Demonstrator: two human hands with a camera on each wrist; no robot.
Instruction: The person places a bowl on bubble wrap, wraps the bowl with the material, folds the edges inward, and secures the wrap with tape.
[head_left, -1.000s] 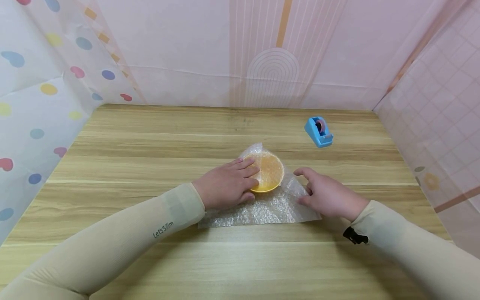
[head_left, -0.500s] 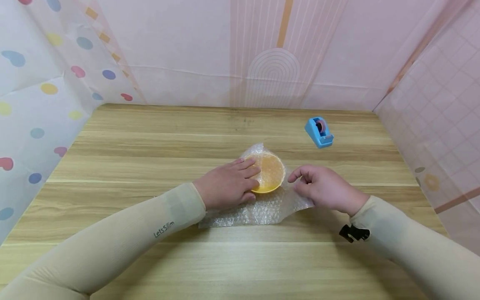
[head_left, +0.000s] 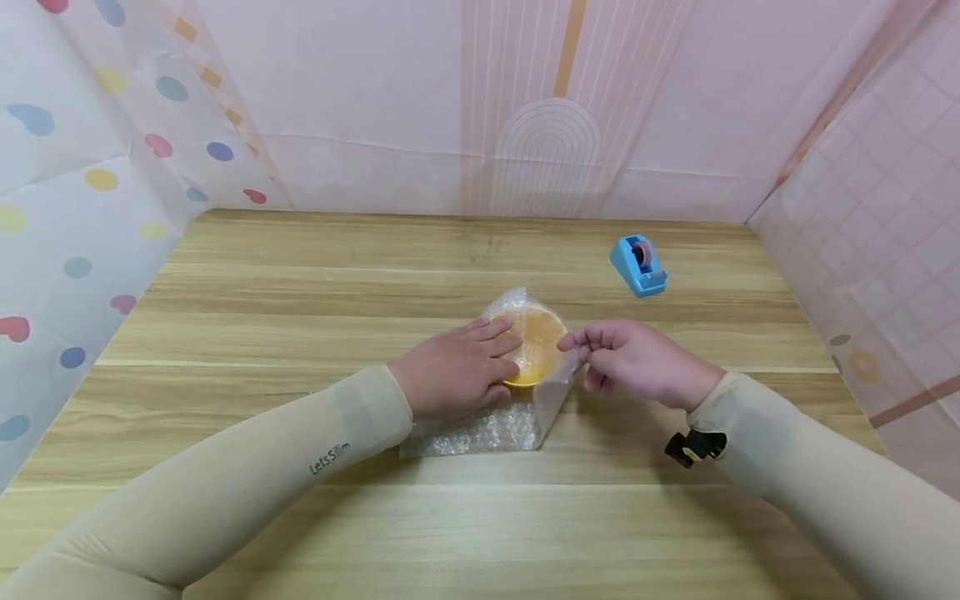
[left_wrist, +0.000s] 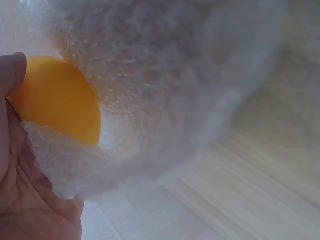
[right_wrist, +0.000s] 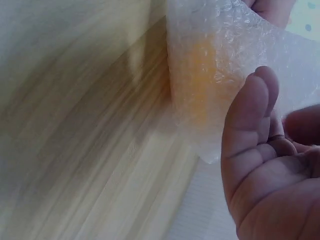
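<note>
A round yellow bowl [head_left: 542, 333] lies on a sheet of bubble wrap [head_left: 480, 432], part of which covers its top. My left hand [head_left: 453, 368] rests on the wrapped bowl from the left, fingers spread and fairly straight. On the other side, my right hand [head_left: 637, 360] pinches the sheet's right part between thumb and fingers, lifted against the bowl's right rim. From the left wrist view, the smooth yellow bowl [left_wrist: 60, 100] shows between folds of bubble wrap [left_wrist: 155, 75]. In the right wrist view the raised bubble wrap [right_wrist: 192, 95] stands in front of the yellow.
A blue tape dispenser [head_left: 637, 267] with a pink roll stands at the back right of the wooden table [head_left: 480, 533]. Patterned sheets [head_left: 360, 100] hang behind the table and along both sides. A black strap [head_left: 696, 447] circles the right wrist.
My right hand has moved left and slightly away from me, lifting the sheet's right corner off the table and folding it toward the bowl. My left hand has stayed in place.
</note>
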